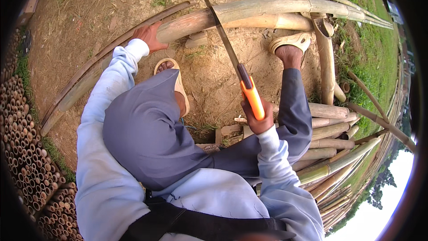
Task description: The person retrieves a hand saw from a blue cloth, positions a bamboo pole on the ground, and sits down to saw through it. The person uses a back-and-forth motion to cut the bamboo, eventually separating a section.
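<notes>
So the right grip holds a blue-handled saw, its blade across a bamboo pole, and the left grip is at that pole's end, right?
Not quite: the head view shows an orange handle. The right grip does hold the saw, blade across the bamboo pole, the left grip at its end.

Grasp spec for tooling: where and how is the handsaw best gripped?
Likely by the orange handle, coming from below and the person's right. It is the thick end nearest the body, slanting down toward the right; the thin blade runs up and away across the bamboo pole, so I'd keep off it. The right hand wraps the handle's lower end.
</notes>
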`<state>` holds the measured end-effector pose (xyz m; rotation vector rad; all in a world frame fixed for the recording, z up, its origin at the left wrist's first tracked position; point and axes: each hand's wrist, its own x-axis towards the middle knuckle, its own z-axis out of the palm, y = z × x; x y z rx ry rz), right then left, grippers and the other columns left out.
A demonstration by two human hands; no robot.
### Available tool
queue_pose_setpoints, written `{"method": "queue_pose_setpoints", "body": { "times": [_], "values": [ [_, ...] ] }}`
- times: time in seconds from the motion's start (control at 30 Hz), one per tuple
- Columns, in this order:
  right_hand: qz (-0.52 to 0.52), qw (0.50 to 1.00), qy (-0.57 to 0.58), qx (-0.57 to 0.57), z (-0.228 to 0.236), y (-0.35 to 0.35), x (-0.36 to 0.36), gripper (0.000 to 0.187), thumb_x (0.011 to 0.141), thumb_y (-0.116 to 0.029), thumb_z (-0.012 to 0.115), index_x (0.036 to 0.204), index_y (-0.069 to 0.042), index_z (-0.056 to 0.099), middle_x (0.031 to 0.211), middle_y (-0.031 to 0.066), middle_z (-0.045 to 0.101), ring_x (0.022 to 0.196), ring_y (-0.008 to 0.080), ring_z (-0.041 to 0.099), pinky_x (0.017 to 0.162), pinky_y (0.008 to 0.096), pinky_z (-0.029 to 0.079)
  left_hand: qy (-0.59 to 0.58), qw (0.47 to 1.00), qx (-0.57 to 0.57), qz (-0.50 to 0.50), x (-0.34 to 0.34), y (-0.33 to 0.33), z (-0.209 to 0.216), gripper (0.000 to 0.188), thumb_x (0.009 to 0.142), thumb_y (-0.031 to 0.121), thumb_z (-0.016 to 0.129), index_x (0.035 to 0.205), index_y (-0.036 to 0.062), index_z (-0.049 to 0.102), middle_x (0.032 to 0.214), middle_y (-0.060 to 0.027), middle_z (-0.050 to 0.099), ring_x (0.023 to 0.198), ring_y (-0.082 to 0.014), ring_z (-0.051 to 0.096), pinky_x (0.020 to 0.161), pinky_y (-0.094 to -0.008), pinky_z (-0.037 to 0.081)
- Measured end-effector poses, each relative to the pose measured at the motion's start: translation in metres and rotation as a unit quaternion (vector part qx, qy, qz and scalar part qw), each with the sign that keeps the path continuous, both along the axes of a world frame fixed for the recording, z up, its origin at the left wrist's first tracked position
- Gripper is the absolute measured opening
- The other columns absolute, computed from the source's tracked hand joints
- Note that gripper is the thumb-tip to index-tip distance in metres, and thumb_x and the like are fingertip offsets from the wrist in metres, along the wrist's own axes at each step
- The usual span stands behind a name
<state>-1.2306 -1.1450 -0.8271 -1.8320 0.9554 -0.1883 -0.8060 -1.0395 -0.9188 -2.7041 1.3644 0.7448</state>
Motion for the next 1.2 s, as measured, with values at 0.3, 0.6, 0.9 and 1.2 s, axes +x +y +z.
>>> {"method": "queue_pose_setpoints", "body": {
  "times": [0.3,0.6,0.9,1.2],
  "values": [
    [-0.019,1.000,-0.015,0.018,0.047,0.024,-0.053,0.021,0.089,-0.006,0.073,0.107,0.003,0.069,0.068,0.0090,0.063,0.060,0.0164,0.061,0.062,0.0301,0.050,0.005,1.000,-0.005,-0.021,0.000,0.000,0.003,0.098,0.066,0.050,0.080,0.150,0.0105,0.047,0.124,-0.0259,0.067,0.115,-0.0400,0.065,0.101,-0.0463,0.052],
    [-0.012,0.994,-0.102,-0.026,-0.039,-0.019,0.032,0.019,0.091,-0.014,0.074,0.088,0.002,0.063,0.063,0.0120,0.057,0.056,0.0175,0.051,0.057,0.0355,0.044,0.007,1.000,0.007,0.009,-0.002,-0.004,0.012,0.098,0.066,0.048,0.081,0.146,0.0031,0.050,0.135,-0.0273,0.061,0.125,-0.0390,0.060,0.107,-0.0445,0.048],
    [-0.008,0.999,0.020,0.029,0.076,0.033,-0.069,0.027,0.088,-0.003,0.071,0.115,0.003,0.068,0.076,0.0106,0.067,0.068,0.0156,0.064,0.067,0.0297,0.051,-0.009,1.000,-0.004,-0.016,0.002,-0.003,0.000,0.099,0.066,0.050,0.081,0.149,0.0072,0.047,0.119,-0.0259,0.069,0.112,-0.0406,0.066,0.099,-0.0463,0.052],
    [0.017,0.995,-0.095,0.000,-0.049,-0.016,0.008,0.024,0.090,-0.014,0.075,0.082,0.002,0.058,0.061,0.0115,0.053,0.055,0.0203,0.046,0.056,0.0384,0.042,0.014,1.000,-0.004,-0.019,-0.002,-0.003,0.016,0.098,0.067,0.047,0.080,0.148,0.0046,0.048,0.132,-0.0267,0.063,0.121,-0.0393,0.062,0.105,-0.0441,0.049]
  ]
}}
